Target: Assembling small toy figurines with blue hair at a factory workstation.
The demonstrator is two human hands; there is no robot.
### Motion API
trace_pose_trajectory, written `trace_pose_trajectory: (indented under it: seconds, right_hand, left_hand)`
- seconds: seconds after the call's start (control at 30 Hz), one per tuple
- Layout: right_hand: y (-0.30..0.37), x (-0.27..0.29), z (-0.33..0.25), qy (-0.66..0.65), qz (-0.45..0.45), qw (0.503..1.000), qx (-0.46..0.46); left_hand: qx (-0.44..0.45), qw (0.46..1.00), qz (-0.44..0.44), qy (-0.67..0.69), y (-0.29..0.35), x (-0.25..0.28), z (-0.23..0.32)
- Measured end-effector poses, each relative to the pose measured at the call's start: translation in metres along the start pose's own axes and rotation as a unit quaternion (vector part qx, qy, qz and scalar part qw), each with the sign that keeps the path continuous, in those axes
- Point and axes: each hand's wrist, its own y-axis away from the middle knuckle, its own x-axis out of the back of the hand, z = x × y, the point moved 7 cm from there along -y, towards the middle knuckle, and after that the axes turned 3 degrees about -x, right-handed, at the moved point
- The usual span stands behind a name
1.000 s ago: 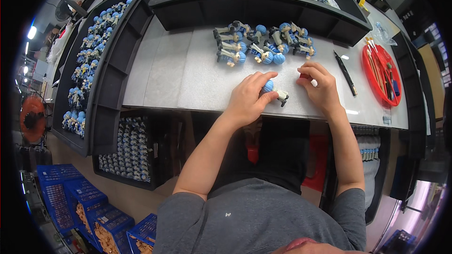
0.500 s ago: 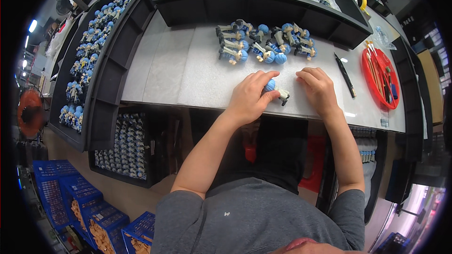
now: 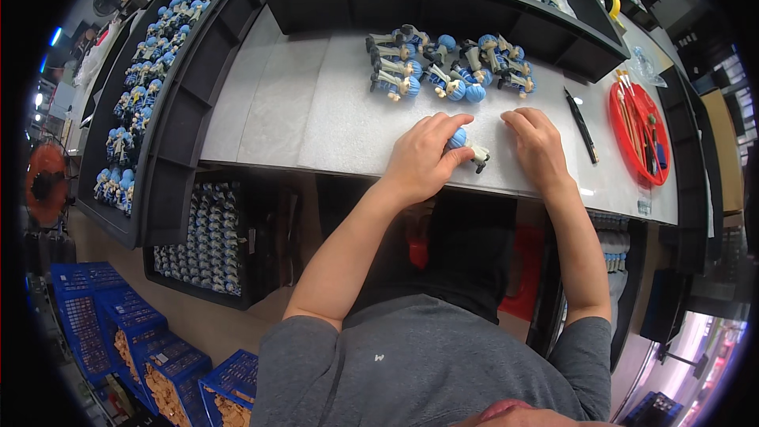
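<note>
My left hand (image 3: 421, 156) holds a small figurine (image 3: 458, 139) with a ribbed blue head between thumb and fingers, just above the white tabletop. Its pale body and dark feet stick out past my thumb, toward the right. A short gap away, my right hand (image 3: 539, 147) is closed, fingers bent and drawn together; whether anything is between them is hidden. Beyond both hands, a cluster of similar blue-headed figurines (image 3: 455, 88) lies on the table, some in a row at its left side and others jumbled together.
A black tray (image 3: 443, 12) with rows of figurines stands at the back, another black tray (image 3: 170, 150) at left. To the right lie a black pen (image 3: 581, 125) and a red dish (image 3: 614, 115) of brushes. Blue crates (image 3: 150, 324) stand on the floor at lower left.
The view has shifted slightly. Both hands keep nearly the same pose, and the figurine stays in my left hand.
</note>
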Motion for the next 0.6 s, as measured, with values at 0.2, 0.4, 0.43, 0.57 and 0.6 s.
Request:
trace_pose_trajectory:
  seconds: [0.2, 0.4, 0.43, 0.57, 0.6]
  right_hand:
    - [0.003, 0.003, 0.001, -0.049, -0.028, 0.998, -0.024]
    - [0.003, 0.005, 0.006, -0.104, -0.051, 0.991, -0.071]
    - [0.003, 0.004, 0.007, -0.119, -0.060, 0.987, -0.088]
    - [0.002, 0.005, 0.010, -0.153, -0.054, 0.982, -0.097]
    - [0.002, 0.003, 0.013, -0.155, -0.047, 0.982, -0.099]
  left_hand:
    - [0.013, 1.000, -0.008, 0.002, 0.000, 0.001, 0.000]
    - [0.020, 1.000, -0.011, 0.009, 0.000, -0.001, -0.001]
    - [0.021, 1.000, -0.010, 0.007, 0.000, -0.001, -0.001]
    - [0.022, 1.000, -0.006, 0.000, 0.000, 0.000, 0.001]
    - [0.019, 1.000, -0.001, -0.006, 0.000, 0.000, 0.001]
